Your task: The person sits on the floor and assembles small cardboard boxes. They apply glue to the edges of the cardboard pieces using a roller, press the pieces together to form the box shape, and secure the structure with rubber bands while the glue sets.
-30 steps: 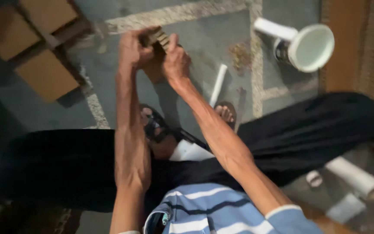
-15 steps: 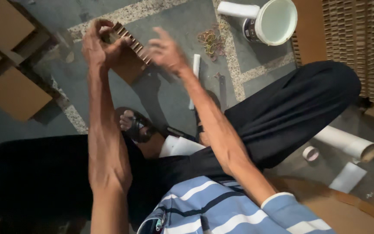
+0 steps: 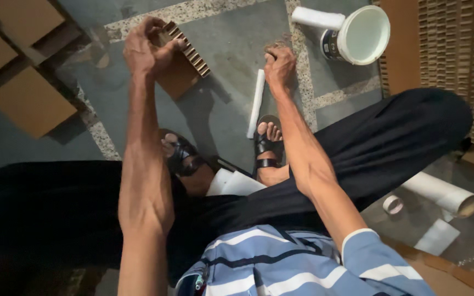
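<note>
My left hand [image 3: 145, 50] grips a small stack of brown cardboard pieces [image 3: 185, 60], held up with its corrugated edges showing. My right hand [image 3: 279, 64] is down at the floor to the right, fingers curled over a small pile of rubber bands [image 3: 282, 45]; whether it holds any I cannot tell. A white tube [image 3: 256, 102] lies on the floor just left of that hand. My sandalled feet [image 3: 268, 143] rest below.
A white plastic bucket [image 3: 357, 35] lies on its side at the top right with a white roll [image 3: 317, 18] beside it. Flat cardboard pieces [image 3: 31, 101] lie at the left. Stacked corrugated board [image 3: 462, 55] stands at right. White tubes [image 3: 445, 192] and a tape roll [image 3: 393, 204] lie lower right.
My right hand has let go of the cardboard stack and dropped right to the rubber bands on the floor. The left hand keeps the stack.
</note>
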